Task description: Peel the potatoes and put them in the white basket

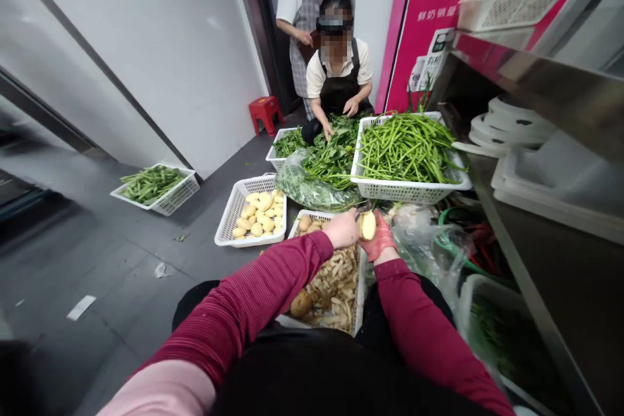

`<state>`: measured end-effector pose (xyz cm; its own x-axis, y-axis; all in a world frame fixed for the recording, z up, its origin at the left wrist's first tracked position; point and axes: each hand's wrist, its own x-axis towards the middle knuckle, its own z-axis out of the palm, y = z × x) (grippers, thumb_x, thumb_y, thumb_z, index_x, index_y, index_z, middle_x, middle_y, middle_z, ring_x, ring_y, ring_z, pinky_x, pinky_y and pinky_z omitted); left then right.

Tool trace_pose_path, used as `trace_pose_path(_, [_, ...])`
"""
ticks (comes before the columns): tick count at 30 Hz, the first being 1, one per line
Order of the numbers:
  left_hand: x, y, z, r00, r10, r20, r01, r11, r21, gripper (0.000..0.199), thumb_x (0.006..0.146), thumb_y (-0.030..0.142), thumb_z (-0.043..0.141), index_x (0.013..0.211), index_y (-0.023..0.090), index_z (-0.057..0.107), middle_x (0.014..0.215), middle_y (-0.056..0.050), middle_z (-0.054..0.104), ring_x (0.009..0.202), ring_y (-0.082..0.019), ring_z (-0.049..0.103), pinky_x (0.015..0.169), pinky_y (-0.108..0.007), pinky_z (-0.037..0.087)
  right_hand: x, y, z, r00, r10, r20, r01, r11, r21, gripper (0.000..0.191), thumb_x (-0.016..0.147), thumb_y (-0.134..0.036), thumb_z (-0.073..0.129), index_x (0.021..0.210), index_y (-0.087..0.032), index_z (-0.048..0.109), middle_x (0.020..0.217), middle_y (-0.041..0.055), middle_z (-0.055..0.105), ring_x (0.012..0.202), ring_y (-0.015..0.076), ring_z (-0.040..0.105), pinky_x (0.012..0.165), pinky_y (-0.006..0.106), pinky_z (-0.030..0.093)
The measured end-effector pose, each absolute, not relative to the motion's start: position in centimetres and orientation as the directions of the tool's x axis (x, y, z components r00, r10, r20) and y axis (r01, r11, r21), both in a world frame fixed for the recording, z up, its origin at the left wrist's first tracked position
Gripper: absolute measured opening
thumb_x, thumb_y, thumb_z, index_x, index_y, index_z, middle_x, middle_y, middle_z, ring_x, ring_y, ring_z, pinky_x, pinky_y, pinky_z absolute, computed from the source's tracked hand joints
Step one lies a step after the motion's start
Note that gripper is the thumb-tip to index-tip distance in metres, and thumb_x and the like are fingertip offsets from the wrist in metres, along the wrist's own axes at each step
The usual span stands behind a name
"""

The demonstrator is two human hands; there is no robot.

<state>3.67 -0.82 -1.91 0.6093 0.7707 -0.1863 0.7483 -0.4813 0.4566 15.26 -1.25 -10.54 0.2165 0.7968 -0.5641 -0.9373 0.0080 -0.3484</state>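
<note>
A peeled pale-yellow potato [368, 225] is gripped in my right hand [379, 242], which wears a reddish glove. Closed fingers of my left hand [342, 229] meet the potato's left side, around a small dark tool that looks like a peeler [359, 214], mostly hidden. Both hands hover over a white basket [359, 299] between my knees. Brown peelings [336, 283] fill much of it, along with unpeeled potatoes [301, 304]. Left of this basket, peeled potatoes [260, 213] lie in another white basket [225, 229].
Green stems [407, 143] heap a white basket [409, 190] ahead. Leafy greens [336, 149] lie beside it, handled by a crouching person [344, 84]; another person [299, 19] stands behind. A metal shelf [536, 299] borders the right. Green pods [152, 183] and a red stool [266, 114] are left.
</note>
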Motion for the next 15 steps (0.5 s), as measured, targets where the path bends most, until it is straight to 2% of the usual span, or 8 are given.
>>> trace_pose_path(3, [2.7, -4.5, -3.3, 0.621, 0.760, -0.191, 0.724, -0.464, 0.509, 0.045, 0.090, 0.020, 0.040, 0.134, 0.011, 0.042, 0.097, -0.015, 0.068, 0.085, -0.023, 0.066, 0.079, -0.032, 0.049, 16.1, -1.0, -10.4, 0.275, 0.737, -0.617, -0.940, 0.072, -0.332, 0.036, 0.091, -0.045, 0.043, 0.072, -0.020, 0.059, 0.048, -0.0032, 0.061, 0.039, 0.0124, 0.054, 0.046, 0.025, 0.049])
trace_pose_path(6, [0.6, -7.1, -4.7, 0.657, 0.734, -0.172, 0.667, -0.460, 0.587, 0.047, 0.090, 0.023, 0.041, 0.136, 0.017, 0.042, 0.103, -0.012, 0.068, 0.089, -0.022, 0.065, 0.082, -0.032, 0.050, 16.8, -1.2, -9.8, 0.284, 0.722, -0.632, -0.939, 0.077, -0.334, 0.045, 0.093, -0.053, 0.036, 0.071, -0.020, 0.058, 0.046, -0.0028, 0.059, 0.036, 0.0121, 0.052, 0.041, 0.023, 0.046])
trace_pose_path(9, [0.8, -4.7, -3.8, 0.575, 0.809, -0.122, 0.704, -0.413, 0.578, 0.044, 0.091, 0.022, 0.040, 0.135, 0.017, 0.044, 0.104, -0.011, 0.068, 0.094, -0.021, 0.064, 0.086, -0.031, 0.048, 16.2, -1.6, -9.1, 0.249, 0.788, -0.563, -0.935, 0.043, -0.353, 0.044, 0.091, -0.056, 0.041, 0.075, -0.020, 0.060, 0.054, -0.0007, 0.065, 0.042, 0.0129, 0.057, 0.043, 0.024, 0.048])
trace_pose_path(13, [3.0, 0.2, -1.9, 0.607, 0.780, -0.151, 0.714, -0.452, 0.535, 0.034, 0.089, 0.022, 0.044, 0.122, 0.017, 0.053, 0.104, -0.010, 0.067, 0.099, -0.021, 0.063, 0.089, -0.029, 0.046, 14.6, -1.8, -9.0, 0.222, 0.807, -0.547, -0.911, -0.028, -0.412, 0.032, 0.086, -0.050, 0.055, 0.080, -0.020, 0.064, 0.057, 0.0001, 0.067, 0.050, 0.0147, 0.062, 0.050, 0.026, 0.053])
trace_pose_path(15, [3.0, -0.1, -2.2, 0.603, 0.782, -0.160, 0.729, -0.457, 0.510, 0.037, 0.090, 0.022, 0.043, 0.126, 0.015, 0.050, 0.104, -0.012, 0.067, 0.097, -0.022, 0.064, 0.088, -0.030, 0.046, 14.3, -1.6, -9.4, 0.243, 0.806, -0.540, -0.901, -0.019, -0.433, 0.029, 0.084, -0.049, 0.058, 0.080, -0.020, 0.064, 0.056, -0.0002, 0.066, 0.053, 0.0154, 0.063, 0.052, 0.026, 0.054])
